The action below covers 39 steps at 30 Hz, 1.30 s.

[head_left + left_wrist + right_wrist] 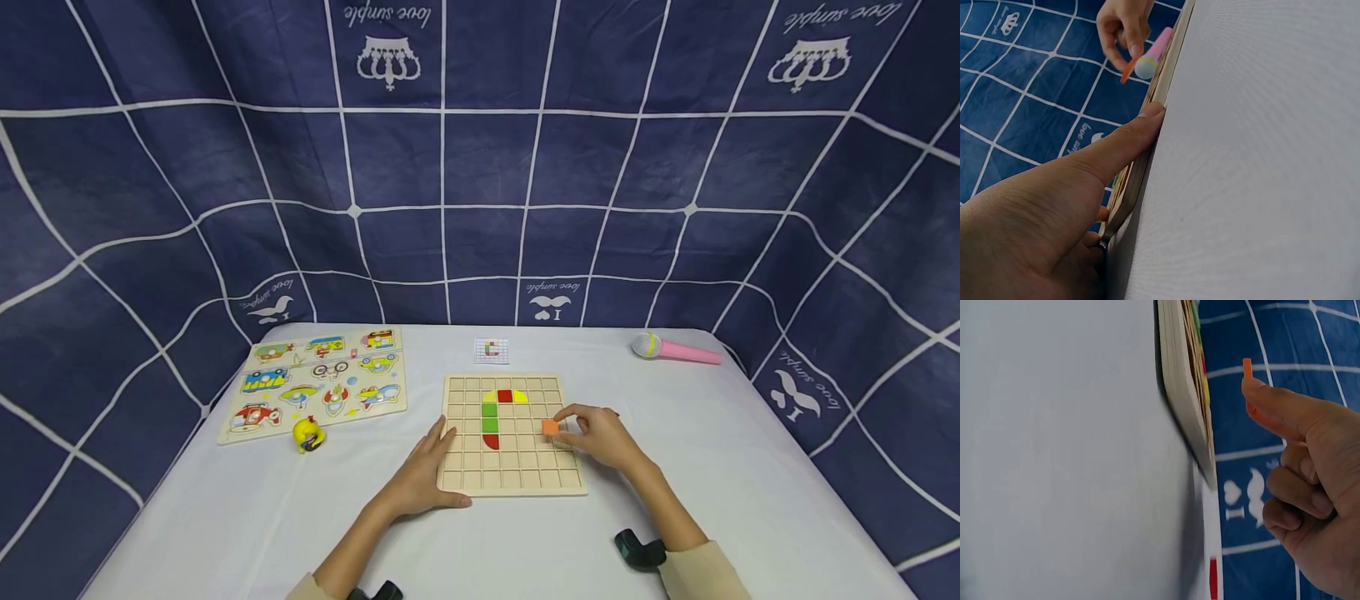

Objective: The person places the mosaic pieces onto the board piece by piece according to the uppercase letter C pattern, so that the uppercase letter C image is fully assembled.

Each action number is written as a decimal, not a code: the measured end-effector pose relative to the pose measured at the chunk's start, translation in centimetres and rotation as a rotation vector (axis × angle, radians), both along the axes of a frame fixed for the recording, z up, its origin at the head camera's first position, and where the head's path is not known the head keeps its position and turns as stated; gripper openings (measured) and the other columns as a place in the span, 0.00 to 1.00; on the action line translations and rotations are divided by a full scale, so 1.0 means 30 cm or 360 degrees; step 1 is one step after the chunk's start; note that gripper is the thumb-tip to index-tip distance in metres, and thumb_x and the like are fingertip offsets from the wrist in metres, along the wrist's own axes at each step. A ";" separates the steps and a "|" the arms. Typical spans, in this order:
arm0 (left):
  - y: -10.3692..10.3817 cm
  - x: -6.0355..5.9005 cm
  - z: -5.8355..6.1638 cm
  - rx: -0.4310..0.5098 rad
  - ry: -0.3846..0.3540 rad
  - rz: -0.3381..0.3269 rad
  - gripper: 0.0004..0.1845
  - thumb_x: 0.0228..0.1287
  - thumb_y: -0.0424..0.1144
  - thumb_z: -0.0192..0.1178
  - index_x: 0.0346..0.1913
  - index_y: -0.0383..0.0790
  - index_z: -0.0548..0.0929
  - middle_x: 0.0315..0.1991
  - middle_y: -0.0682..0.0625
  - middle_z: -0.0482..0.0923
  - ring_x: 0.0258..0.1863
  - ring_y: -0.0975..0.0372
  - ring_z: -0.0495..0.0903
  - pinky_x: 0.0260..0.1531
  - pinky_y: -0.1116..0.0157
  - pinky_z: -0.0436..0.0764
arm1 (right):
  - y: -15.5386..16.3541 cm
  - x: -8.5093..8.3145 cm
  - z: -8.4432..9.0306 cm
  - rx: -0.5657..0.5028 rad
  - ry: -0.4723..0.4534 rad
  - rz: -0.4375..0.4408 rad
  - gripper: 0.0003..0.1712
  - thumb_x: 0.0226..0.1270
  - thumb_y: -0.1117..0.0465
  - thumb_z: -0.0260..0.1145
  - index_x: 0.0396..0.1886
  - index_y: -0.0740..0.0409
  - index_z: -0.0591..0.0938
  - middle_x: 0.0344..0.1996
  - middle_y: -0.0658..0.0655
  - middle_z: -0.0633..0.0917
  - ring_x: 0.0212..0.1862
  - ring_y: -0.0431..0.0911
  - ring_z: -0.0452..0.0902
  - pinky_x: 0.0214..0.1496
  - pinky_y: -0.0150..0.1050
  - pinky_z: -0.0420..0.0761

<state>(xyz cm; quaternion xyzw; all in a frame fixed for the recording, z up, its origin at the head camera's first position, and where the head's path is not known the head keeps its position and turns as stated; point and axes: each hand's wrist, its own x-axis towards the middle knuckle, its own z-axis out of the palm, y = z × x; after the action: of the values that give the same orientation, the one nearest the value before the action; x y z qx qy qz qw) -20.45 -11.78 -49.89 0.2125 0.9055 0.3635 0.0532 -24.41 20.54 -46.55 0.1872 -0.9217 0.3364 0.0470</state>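
Observation:
A square wooden grid board (525, 482) lies on the white table. My left hand (422, 471) rests against its near left corner, the thumb (1129, 134) along the front edge and the other fingers at the left side. My right hand (603, 435) pinches an orange square tile (551, 427) between thumb and index finger over the board's right part; in the right wrist view the tile (1247, 367) is edge-on, apart from the board. Red, yellow and green tiles, among them a green tile (490, 425) and a red quarter-round tile (491, 442), sit in the grid's cells.
Behind the board lies a small pattern card (491, 351). To the left are a wooden vehicle puzzle (315, 387) and a yellow toy figure (307, 434). A pink toy microphone (678, 348) lies back right. A red piece (1213, 578) lies right of the board.

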 end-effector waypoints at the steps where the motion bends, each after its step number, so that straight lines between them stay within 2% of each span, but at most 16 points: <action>1: 0.000 0.000 0.000 0.0003 0.0000 -0.0001 0.63 0.33 0.61 0.73 0.69 0.32 0.55 0.72 0.38 0.38 0.70 0.46 0.43 0.64 0.47 0.49 | -0.020 0.000 -0.003 0.0000 -0.0006 0.0016 0.14 0.49 0.53 0.74 0.38 0.48 0.84 0.10 0.43 0.59 0.15 0.35 0.51 0.16 0.29 0.53; 7: -0.002 0.002 0.002 0.0008 -0.0017 0.0007 0.63 0.32 0.61 0.73 0.70 0.32 0.55 0.72 0.39 0.38 0.69 0.44 0.43 0.63 0.46 0.51 | -0.120 -0.010 -0.027 0.0070 0.0006 0.0141 0.14 0.49 0.51 0.73 0.37 0.46 0.84 0.10 0.42 0.61 0.15 0.34 0.52 0.16 0.29 0.54; 14: 0.000 0.001 0.001 0.0011 -0.0033 0.0009 0.63 0.32 0.62 0.73 0.70 0.33 0.55 0.73 0.40 0.37 0.69 0.44 0.42 0.63 0.45 0.51 | -0.175 -0.019 -0.044 0.0190 0.0005 0.0189 0.14 0.49 0.51 0.74 0.36 0.48 0.84 0.09 0.41 0.63 0.15 0.34 0.54 0.16 0.29 0.56; 31: 0.001 -0.001 0.006 0.0016 -0.0029 0.0027 0.63 0.32 0.62 0.73 0.70 0.33 0.56 0.73 0.40 0.38 0.69 0.43 0.43 0.62 0.44 0.52 | -0.184 -0.035 -0.059 0.0102 -0.0039 0.0234 0.16 0.50 0.49 0.73 0.38 0.47 0.84 0.09 0.42 0.62 0.14 0.34 0.53 0.16 0.28 0.56; 39: 0.003 -0.001 0.004 0.0013 -0.0033 0.0041 0.62 0.32 0.61 0.74 0.70 0.33 0.56 0.72 0.40 0.38 0.69 0.42 0.43 0.62 0.43 0.52 | -0.119 -0.032 -0.052 0.0014 -0.0104 0.0136 0.15 0.50 0.52 0.73 0.38 0.48 0.84 0.09 0.43 0.63 0.14 0.34 0.52 0.16 0.29 0.56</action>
<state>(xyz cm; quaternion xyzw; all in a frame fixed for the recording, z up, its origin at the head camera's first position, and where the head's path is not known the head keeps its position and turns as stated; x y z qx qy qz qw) -20.48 -11.68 -49.76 0.1972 0.9061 0.3699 0.0571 -25.37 16.98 -48.12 0.2155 -0.9154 0.3399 0.0015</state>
